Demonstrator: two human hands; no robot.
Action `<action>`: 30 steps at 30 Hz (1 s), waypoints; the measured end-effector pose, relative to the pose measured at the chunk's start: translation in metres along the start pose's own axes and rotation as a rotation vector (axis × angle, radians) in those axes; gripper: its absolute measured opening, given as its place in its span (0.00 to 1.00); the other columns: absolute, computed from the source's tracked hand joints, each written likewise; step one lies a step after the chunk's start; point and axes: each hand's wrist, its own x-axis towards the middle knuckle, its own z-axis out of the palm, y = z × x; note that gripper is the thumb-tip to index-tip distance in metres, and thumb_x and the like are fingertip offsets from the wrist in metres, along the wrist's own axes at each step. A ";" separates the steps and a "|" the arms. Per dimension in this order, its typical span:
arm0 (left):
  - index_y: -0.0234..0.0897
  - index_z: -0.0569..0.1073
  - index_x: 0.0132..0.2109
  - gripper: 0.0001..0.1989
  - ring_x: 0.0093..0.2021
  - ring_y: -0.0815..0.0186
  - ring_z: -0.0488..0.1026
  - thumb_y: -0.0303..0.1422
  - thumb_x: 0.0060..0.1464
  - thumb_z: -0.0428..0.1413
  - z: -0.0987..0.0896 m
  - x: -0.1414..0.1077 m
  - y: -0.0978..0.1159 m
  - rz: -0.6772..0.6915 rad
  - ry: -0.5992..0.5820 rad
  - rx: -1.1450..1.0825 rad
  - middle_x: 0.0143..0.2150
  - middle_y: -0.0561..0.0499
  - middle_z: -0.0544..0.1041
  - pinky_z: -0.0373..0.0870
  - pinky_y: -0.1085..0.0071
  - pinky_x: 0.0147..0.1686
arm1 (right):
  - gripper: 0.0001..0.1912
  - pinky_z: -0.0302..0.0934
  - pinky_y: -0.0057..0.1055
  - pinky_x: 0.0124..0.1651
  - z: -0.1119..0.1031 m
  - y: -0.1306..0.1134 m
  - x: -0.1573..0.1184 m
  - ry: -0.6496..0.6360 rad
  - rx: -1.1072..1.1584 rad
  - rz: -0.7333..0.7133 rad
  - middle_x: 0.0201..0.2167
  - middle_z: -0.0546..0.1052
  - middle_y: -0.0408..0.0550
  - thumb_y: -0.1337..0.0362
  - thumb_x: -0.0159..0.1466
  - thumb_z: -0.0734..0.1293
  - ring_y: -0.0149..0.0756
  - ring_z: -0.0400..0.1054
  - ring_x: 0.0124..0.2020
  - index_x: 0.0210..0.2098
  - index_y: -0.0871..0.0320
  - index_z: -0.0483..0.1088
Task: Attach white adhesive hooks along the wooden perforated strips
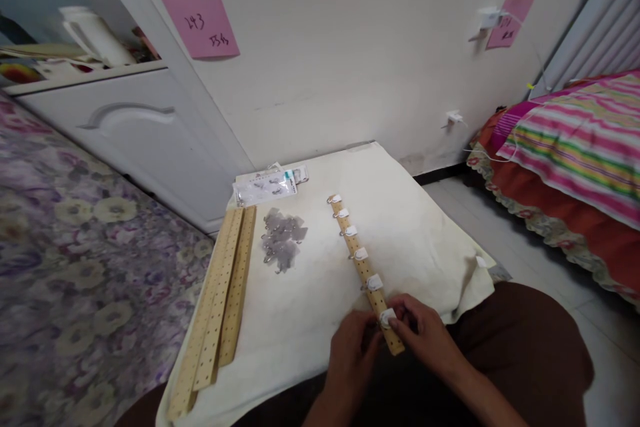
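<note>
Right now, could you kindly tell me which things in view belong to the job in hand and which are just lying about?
Apparently belonging:
- tagged wooden strip
- white tags
- spare strips
- grey translucent pile

Apparently just around:
- white jug
- pink notes
- striped bedding

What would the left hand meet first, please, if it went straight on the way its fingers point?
The left hand would most likely meet the wooden strip, right beside it; whether they already touch is unclear.

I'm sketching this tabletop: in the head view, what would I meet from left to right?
Perforated wooden strips, pile of small greyish packets, strip bearing white pieces, right hand.
</note>
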 end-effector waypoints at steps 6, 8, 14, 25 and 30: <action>0.40 0.63 0.57 0.35 0.48 0.55 0.71 0.42 0.43 0.65 0.005 -0.015 -0.003 0.128 0.025 0.053 0.50 0.43 0.73 0.71 0.57 0.47 | 0.10 0.61 0.29 0.34 0.000 -0.001 -0.001 0.001 -0.006 0.008 0.28 0.72 0.43 0.62 0.60 0.62 0.35 0.65 0.29 0.40 0.57 0.69; 0.40 0.61 0.58 0.39 0.50 0.53 0.70 0.42 0.41 0.66 0.007 -0.017 -0.003 0.144 0.037 0.084 0.51 0.42 0.72 0.69 0.53 0.48 | 0.10 0.61 0.29 0.34 -0.001 -0.001 -0.001 -0.001 -0.009 0.010 0.28 0.72 0.43 0.62 0.60 0.62 0.35 0.65 0.29 0.40 0.57 0.70; 0.41 0.63 0.56 0.31 0.51 0.53 0.68 0.33 0.44 0.64 0.010 -0.014 0.000 0.109 0.044 0.114 0.51 0.43 0.71 0.67 0.52 0.50 | 0.11 0.62 0.30 0.35 -0.001 -0.001 -0.002 -0.004 -0.012 0.001 0.29 0.72 0.44 0.62 0.60 0.62 0.35 0.66 0.31 0.41 0.58 0.70; 0.41 0.66 0.53 0.28 0.49 0.53 0.69 0.32 0.44 0.63 0.006 -0.010 0.007 0.083 0.014 0.094 0.49 0.44 0.72 0.67 0.53 0.49 | 0.11 0.63 0.30 0.35 0.000 0.000 -0.002 0.009 -0.016 -0.004 0.28 0.73 0.44 0.62 0.60 0.63 0.35 0.66 0.31 0.40 0.58 0.71; 0.41 0.67 0.52 0.27 0.47 0.54 0.70 0.32 0.44 0.64 0.005 -0.009 0.010 0.082 0.019 0.091 0.47 0.45 0.73 0.69 0.55 0.47 | 0.11 0.63 0.30 0.34 -0.001 0.001 -0.001 0.001 -0.011 0.006 0.28 0.73 0.44 0.60 0.60 0.63 0.35 0.67 0.30 0.40 0.58 0.71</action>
